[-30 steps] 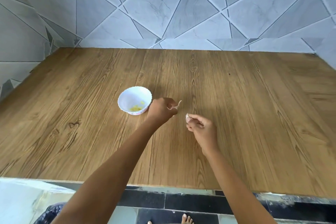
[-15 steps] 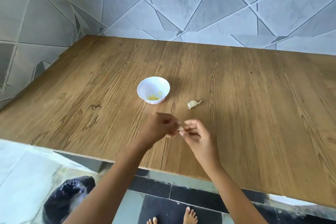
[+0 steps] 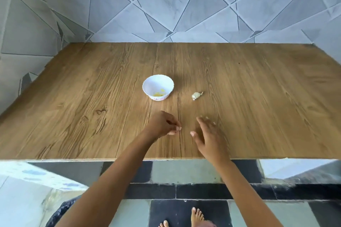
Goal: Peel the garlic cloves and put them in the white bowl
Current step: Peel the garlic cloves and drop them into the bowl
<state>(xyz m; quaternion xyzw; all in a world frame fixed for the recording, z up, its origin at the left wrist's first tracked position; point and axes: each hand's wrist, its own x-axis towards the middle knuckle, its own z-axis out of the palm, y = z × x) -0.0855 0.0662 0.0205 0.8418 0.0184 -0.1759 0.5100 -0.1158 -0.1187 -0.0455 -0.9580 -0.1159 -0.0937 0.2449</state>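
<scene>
Two hands work low over the wooden table, which fills the middle of the frame, and everything for the job sits in a tight cluster near its centre, probably so that nothing calls for a long reach. Furthest left of that cluster, just left of centre, stands the white bowl, upright, with only a few yellow bits at its bottom; no peeled clove shows plainly inside, so the task seems to be in its early part. Below the bowl, towards the lower middle of the frame, the left hand has its fingers curled in and their tips drawn against the thumb, the way one nips a small clove or a flake of skin; whether anything actually lies between them is too small to tell. Right of the bowl and apart from it, the garlic piece lies alone on the bare wood, pale with a thin papery tail; whether it is a clove in its skin or cast-off skin I cannot say. Below it, the right hand is spread, fingers straight and apart, holding nothing and angled up towards that piece, so it seems placed to reach for it. At the bottom edge, bare feet stand on the dark floor tiles.
</scene>
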